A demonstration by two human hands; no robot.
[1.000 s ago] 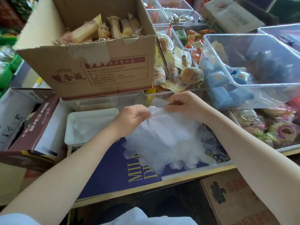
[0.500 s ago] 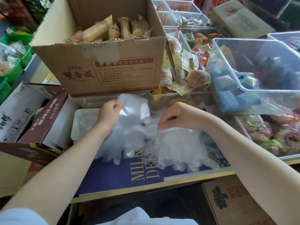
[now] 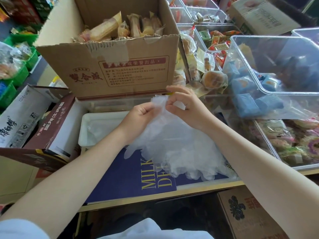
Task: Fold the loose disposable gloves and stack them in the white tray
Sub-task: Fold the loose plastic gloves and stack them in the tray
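At the centre of the frame, a person's left hand (image 3: 138,114) and right hand (image 3: 185,106) meet over a heap of thin, clear plastic disposable gloves (image 3: 181,152). Both hands pinch the cuff edge of one translucent glove (image 3: 159,102), lifted above the heap: the left with fingers curled round the film, the right with thumb and forefinger closed on it and the other fingers fanned upward. A thin ring shows on one right finger.

The heap lies on a dark blue printed sheet with yellow lettering (image 3: 131,178) in the lower middle of the frame, its glove fingers spilling toward the near edge. Just left of the heap sits the shallow white rectangular plastic tray (image 3: 88,128), partly covered by the left wrist; something clear and filmy lies in it, too faint to identify.

Behind the hands, in the upper middle, stands an open brown cardboard carton with red print (image 3: 107,69), filled with wrapped snack bars. At the right, large clear plastic bins (image 3: 269,62) hold blue-wrapped sweets and other packaged snacks. A brown and white printed box (image 3: 50,130) lies at the left, beside the tray.
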